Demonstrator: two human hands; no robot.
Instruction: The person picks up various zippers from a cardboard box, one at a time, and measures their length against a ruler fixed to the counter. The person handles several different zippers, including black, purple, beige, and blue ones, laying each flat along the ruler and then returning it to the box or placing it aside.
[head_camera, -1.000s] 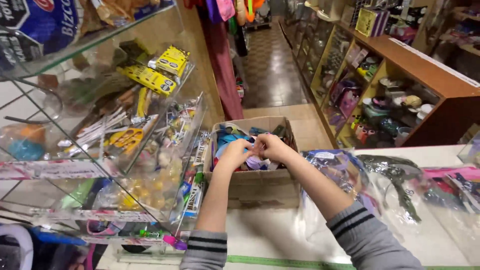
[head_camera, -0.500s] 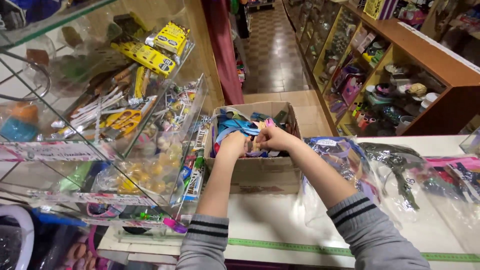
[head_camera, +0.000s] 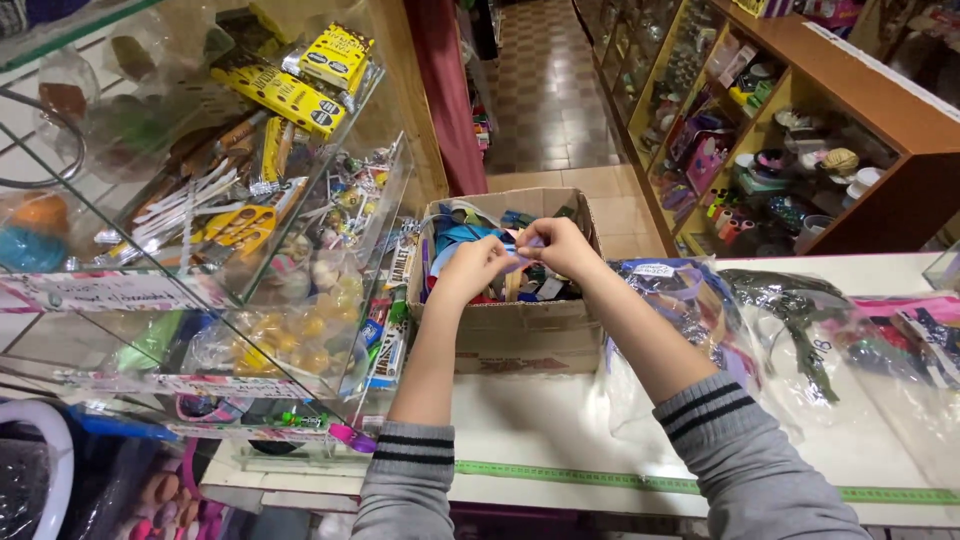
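At 12 o'clock from the person, over the open cardboard box (head_camera: 515, 325) on the white surface (head_camera: 540, 420), both hands meet. Left hand (head_camera: 470, 268) and right hand (head_camera: 560, 245) each pinch one end of a small purple item (head_camera: 528, 243), probably a ribbon or hair tie, too small to tell; both grips are clenched on it, fingertips almost touching, just above the box's mixed blue and pink contents. Step in hand, as a judgement: sorting or untangling one small piece picked out of the box. Next move likely calls for a steady pinch while pulling the piece apart or free, without dragging neighbouring items out. At 9 o'clock a glass display case (head_camera: 200, 230) with yellow packets and sweets stands just beside the box. At 3 o'clock clear plastic bags (head_camera: 700, 310) of dark goods lie on the surface, near the right forearm. A green measuring tape (head_camera: 600, 482) is fixed along the near edge at 6 o'clock.
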